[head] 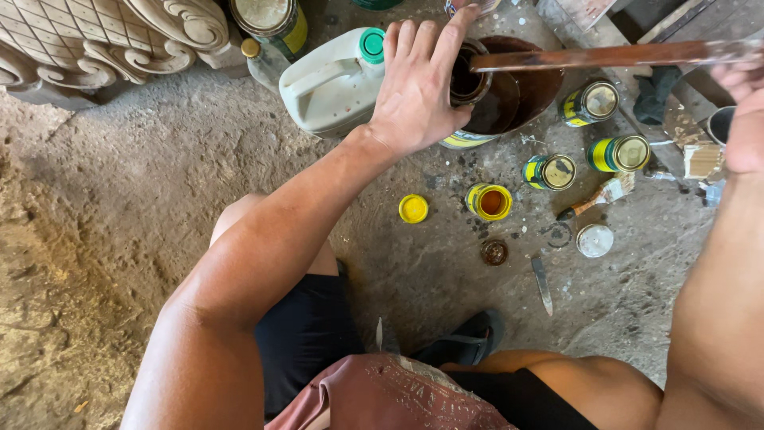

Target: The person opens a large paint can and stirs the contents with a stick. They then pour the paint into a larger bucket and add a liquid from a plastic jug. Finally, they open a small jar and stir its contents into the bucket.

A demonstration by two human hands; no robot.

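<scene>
Head view, contents listed from the fingers outward. Left hand (pixel 418 87): fingers closed over the rim of a small dark can (pixel 469 80), tilted against the brown basin (pixel 525 87) of dark liquid; thumb side rests toward the white plastic jug (pixel 334 84) with green cap, which touches the heel of the hand. Right hand (pixel 744 119): at the right frame edge, fingers curled about the end of a long brown-stained stick (pixel 605 56); grip partly cut off by the edge. Stick runs from those fingers leftward across the basin's top to the can mouth.

Below the left fingers, on the concrete floor (pixel 159 199): yellow lid (pixel 413 209), open yellow tin (pixel 489 201), round rusty lid (pixel 494 252), all apart from one another. Nearer the right fingers: three closed yellow-green tins (pixel 593 102), (pixel 620 154), (pixel 550 172), a paintbrush (pixel 601 195), a white lid (pixel 594 240), a knife blade (pixel 542 283).

Far left of the left fingers: carved wooden panel (pixel 103 40). Bare floor lies open left of the forearm; the right side is crowded up to the frame edge.
</scene>
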